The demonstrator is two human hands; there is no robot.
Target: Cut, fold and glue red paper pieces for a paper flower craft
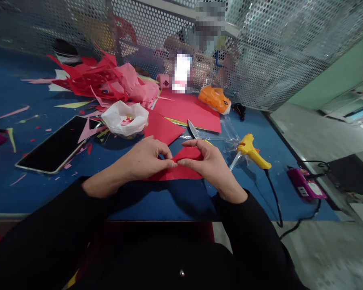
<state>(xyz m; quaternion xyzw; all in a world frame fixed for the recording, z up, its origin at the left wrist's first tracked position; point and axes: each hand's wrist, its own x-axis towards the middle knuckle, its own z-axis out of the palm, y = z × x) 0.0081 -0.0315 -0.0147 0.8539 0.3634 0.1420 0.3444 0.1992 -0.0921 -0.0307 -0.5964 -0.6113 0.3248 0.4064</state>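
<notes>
A sheet of red paper [181, 172] lies bent between my two hands near the table's front edge. My left hand [145, 159] pinches its upper part between thumb and fingers. Facing it, my right hand [207, 163] grips the same paper, and the two thumb tips almost meet. The curled fingers partly hide the paper's far side. Just beyond my hands lie another red sheet [163, 128] and scissors [193, 129], whose handles are mostly hidden behind my right hand. A yellow glue gun [254, 152] rests to the right of my right hand.
Left of centre stand a white bag [125, 121] of scraps and a black-screened phone [57, 145]. Red and pink offcuts [99, 78] pile up behind. Farther back are red sheets [187, 110], an orange packet [214, 98] and a lit screen [182, 72]. A purple power strip [305, 184] sits right, with cables.
</notes>
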